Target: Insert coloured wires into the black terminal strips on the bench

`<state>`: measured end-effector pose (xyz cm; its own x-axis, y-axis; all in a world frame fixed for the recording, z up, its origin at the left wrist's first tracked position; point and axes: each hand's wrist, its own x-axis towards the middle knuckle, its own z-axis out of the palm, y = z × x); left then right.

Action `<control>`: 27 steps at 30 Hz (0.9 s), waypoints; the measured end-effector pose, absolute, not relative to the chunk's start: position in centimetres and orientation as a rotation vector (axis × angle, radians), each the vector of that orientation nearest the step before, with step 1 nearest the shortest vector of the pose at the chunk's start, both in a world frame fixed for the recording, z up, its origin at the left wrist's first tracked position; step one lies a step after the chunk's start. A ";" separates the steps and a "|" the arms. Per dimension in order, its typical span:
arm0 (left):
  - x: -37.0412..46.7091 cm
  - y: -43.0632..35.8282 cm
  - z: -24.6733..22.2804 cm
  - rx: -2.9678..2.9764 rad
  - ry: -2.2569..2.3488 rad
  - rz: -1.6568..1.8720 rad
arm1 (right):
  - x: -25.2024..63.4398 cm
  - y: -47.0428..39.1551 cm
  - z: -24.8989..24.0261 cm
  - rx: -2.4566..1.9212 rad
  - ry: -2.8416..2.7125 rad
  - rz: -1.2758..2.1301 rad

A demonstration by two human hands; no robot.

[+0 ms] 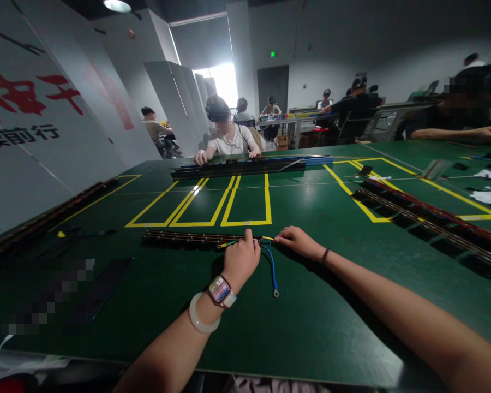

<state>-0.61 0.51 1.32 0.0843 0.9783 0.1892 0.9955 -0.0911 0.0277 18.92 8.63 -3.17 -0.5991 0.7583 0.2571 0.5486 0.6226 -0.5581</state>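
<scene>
A long, dark slotted rail [188,237] lies crosswise on the green table in front of me. My left hand [242,259] is closed over its right end, fingers pressed together at the wires there. From that end a yellow wire [267,238] runs to the right, and my right hand [297,241] pinches it between thumb and fingers. A blue wire [274,268] with a ring terminal curves down toward me onto the table. To the left of my left hand a green wire [230,243] with a yellow sleeve ends in another ring terminal.
Yellow tape outlines [245,223] mark the green table [311,327]. Bundled rails with red wires [433,218] lie at right. Another long rail [45,221] runs along the left edge near a dark flat panel [112,289]. Across the table, a person [233,136] handles long dark strips [237,168].
</scene>
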 end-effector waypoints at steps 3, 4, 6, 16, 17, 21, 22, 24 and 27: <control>-0.6 0.5 1.2 -2.217 -2.055 -0.257 | 18.9 8.6 -3.1 -1.030 -2.374 0.591; -0.6 0.5 1.1 -2.215 -2.055 -0.256 | 18.9 8.6 -3.1 -1.029 -2.377 0.588; -0.6 0.6 1.1 -2.223 -2.046 -0.237 | 19.0 8.7 -3.2 -1.030 -2.384 0.579; -0.8 0.7 1.2 -2.258 -1.944 -0.275 | 19.0 8.7 -3.2 -1.048 -2.384 0.583; -0.8 0.7 1.2 -2.274 -1.909 -0.305 | 19.0 8.7 -3.2 -1.045 -2.385 0.588; -0.6 0.5 1.0 -2.349 -1.703 -0.467 | 19.0 8.8 -3.4 -1.029 -2.384 0.591; -0.5 0.5 0.9 -2.370 -1.656 -0.504 | 18.9 8.8 -3.4 -1.028 -2.384 0.585; -0.4 0.3 0.6 -2.420 -1.575 -0.559 | 18.9 8.8 -3.5 -1.031 -2.384 0.571; -0.2 0.2 0.2 -2.505 -1.470 -0.589 | 18.9 8.7 -3.6 -1.035 -2.382 0.550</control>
